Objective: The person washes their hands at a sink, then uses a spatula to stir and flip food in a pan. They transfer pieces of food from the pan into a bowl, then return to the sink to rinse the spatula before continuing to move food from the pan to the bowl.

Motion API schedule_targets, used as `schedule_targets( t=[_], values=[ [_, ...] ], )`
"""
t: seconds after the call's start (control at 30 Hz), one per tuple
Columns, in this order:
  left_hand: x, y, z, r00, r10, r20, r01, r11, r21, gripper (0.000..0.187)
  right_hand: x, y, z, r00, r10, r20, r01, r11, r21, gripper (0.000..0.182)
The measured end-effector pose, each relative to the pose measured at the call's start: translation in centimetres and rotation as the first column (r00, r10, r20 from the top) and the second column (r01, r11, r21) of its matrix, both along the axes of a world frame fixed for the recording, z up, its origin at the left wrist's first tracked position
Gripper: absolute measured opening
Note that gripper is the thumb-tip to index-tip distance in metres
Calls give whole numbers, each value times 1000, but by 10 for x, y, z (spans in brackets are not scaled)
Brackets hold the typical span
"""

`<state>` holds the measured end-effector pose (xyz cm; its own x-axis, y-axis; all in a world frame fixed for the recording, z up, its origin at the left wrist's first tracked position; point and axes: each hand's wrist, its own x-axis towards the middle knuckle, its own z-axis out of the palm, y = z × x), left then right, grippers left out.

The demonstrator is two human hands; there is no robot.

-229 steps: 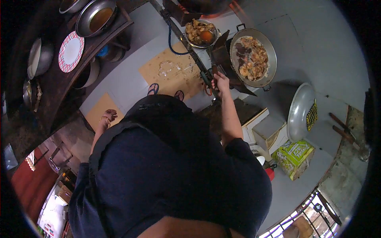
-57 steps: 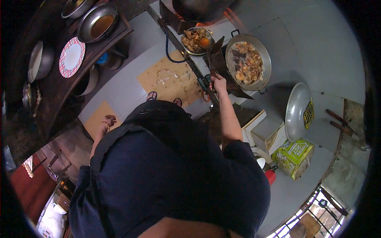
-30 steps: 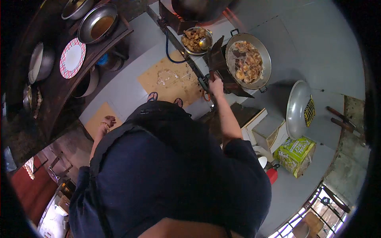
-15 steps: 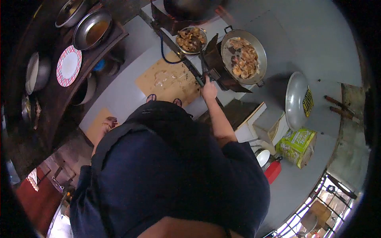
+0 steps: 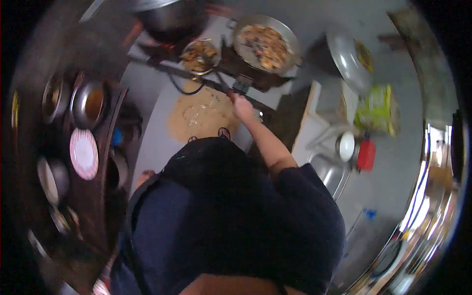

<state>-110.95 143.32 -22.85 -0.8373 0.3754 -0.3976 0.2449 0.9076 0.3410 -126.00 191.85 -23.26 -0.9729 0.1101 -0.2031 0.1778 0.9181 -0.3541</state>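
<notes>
My right hand (image 5: 242,107) is closed round the handle of a long-handled ladle (image 5: 223,84). The ladle's dark head lies among browned food pieces in a small metal bowl (image 5: 216,63). Beside that bowl, to the right, a wide two-handled pan (image 5: 294,45) holds more browned chunks. My left hand (image 5: 144,177) hangs low by my left side, mostly hidden by my body; its fingers are smeared by motion.
A dark wok (image 5: 174,24) sits at the upper left of the counter. On the left, a dark shelf holds a pan (image 5: 76,105) and a checked-rim plate (image 5: 84,150). Rightward are a large metal lid (image 5: 344,56), a green bag (image 5: 376,110) and a sink (image 5: 330,172).
The view has turned, so the stove items now sit farther left and the shelf lower. My right hand still grips the ladle with its head in the bowl. More of the sink shows.
</notes>
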Motion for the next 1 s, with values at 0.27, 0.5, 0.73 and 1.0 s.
schedule_targets(
  t=[0.27,0.5,0.73,1.0],
  values=[
    [-115,-31,-51,929,-24,369,-22,993,118,27,94,2,56,873,-486,-47,212,464,-860,40],
    [-189,7,-79,800,-30,599,-78,985,154,29,284,-11,123,561,-818,-130,373,390,-842,44],
    [-227,145,-65,653,6,757,-245,948,204,31,423,-62,88,-97,-967,-237,840,49,-541,44],
    [-239,184,-112,451,-238,860,-234,898,372,32,559,2,-3,-435,-740,-513,848,-528,43,49]
  ],
)
